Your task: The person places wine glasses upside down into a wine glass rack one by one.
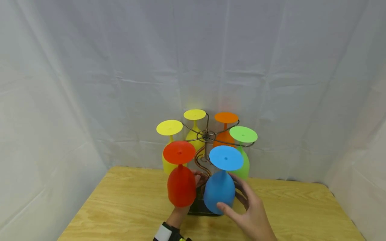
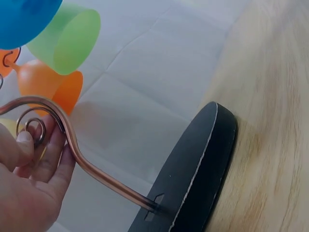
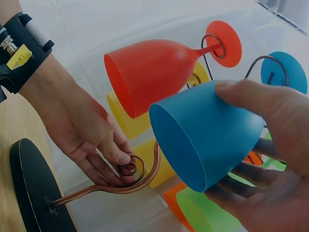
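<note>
A wine glass rack with a bent copper stem (image 2: 101,175) and a black base (image 2: 190,164) stands on the table, plastic goblets hanging upside down from its wire arms. My left hand (image 2: 36,179) holds the stem at its small scroll, thumb on one side and fingers on the other; in the head view the red goblet (image 1: 181,187) partly hides it. With thumb and fingers spread around the bowl, my right hand (image 1: 252,207) grips the blue goblet (image 1: 218,190). The foot of this goblet sits up at the wire arm (image 3: 256,60).
Around the rack hang two yellow goblets (image 1: 172,162), an orange goblet (image 1: 224,138) and a green goblet (image 1: 243,165). Pale sheeting (image 1: 144,83) rises behind and beside the wooden table (image 1: 126,201).
</note>
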Demonstrator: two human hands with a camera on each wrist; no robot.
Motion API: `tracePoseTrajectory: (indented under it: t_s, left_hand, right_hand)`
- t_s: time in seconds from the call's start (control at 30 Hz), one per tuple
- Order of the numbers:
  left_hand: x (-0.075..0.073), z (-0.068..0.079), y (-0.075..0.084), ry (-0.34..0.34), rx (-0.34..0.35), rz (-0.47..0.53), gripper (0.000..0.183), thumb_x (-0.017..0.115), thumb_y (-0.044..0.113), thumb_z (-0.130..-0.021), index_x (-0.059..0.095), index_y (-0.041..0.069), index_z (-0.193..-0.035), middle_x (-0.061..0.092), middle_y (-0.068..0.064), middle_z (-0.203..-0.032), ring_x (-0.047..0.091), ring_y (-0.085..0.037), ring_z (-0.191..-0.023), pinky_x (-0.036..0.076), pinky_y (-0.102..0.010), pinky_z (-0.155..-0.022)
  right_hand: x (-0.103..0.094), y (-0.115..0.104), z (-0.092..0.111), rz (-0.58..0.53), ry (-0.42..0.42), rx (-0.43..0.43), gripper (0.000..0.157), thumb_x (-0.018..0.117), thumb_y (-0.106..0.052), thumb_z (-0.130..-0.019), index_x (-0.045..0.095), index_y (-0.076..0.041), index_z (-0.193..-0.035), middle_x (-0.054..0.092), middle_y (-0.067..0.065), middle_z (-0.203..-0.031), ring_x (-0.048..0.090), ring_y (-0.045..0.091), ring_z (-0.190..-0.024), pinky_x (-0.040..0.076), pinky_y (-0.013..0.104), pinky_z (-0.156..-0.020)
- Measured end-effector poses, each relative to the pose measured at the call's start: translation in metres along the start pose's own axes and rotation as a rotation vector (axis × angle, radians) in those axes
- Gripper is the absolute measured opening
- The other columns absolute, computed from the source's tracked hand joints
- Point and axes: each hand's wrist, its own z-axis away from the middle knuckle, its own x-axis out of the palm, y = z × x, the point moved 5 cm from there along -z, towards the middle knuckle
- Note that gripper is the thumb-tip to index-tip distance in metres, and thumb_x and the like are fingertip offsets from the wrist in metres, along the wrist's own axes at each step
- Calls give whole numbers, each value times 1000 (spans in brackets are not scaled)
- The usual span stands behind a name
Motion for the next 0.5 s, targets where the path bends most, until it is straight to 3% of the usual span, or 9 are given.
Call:
tracePoseTrajectory:
  t_s: [0.07, 0.17, 0.3, 0.43, 0.5]
  left_hand:
    - [1, -2, 1, -2, 8, 40, 47, 49, -13, -99, 71, 28, -107, 75, 3, -103, 74, -18, -94, 60, -41, -87]
    - [2, -3, 0, -13, 9, 108, 52, 48, -14, -98, 72, 32, -107, 75, 4, -103, 73, -14, -94, 60, -38, -88]
    - [1, -3, -1, -4, -2, 134, 50, 48, -13, -98, 72, 31, -107, 75, 5, -103, 73, -13, -95, 59, -38, -89]
    - [0, -2, 2, -17, 31, 79, 51, 48, -14, -99, 72, 30, -109, 75, 7, -103, 73, -12, -94, 60, -39, -88]
    - [-1, -2, 0, -27, 54, 34, 45, 47, -15, -101, 71, 21, -111, 74, 9, -104, 73, -11, -94, 60, -38, -88]
  right_hand:
    - [0, 0, -2, -1, 7, -18, 79, 91, -32, -80, 50, -22, -147, 54, 2, -147, 56, 30, -132, 54, 42, -99]
    - [0, 0, -3, -10, 9, -58, 79, 90, -29, -80, 49, -20, -148, 54, 4, -147, 56, 31, -131, 53, 41, -100]
    - [1, -2, -3, -18, 5, -76, 79, 90, -27, -81, 49, -20, -148, 53, 5, -147, 56, 31, -131, 53, 41, -101]
    - [2, -3, -3, -15, 4, -67, 79, 89, -28, -82, 48, -18, -149, 53, 7, -148, 55, 33, -133, 52, 42, -102]
    - [2, -3, -3, -16, 3, -73, 78, 89, -28, -82, 48, -18, -149, 53, 7, -148, 54, 33, -133, 52, 42, -102]
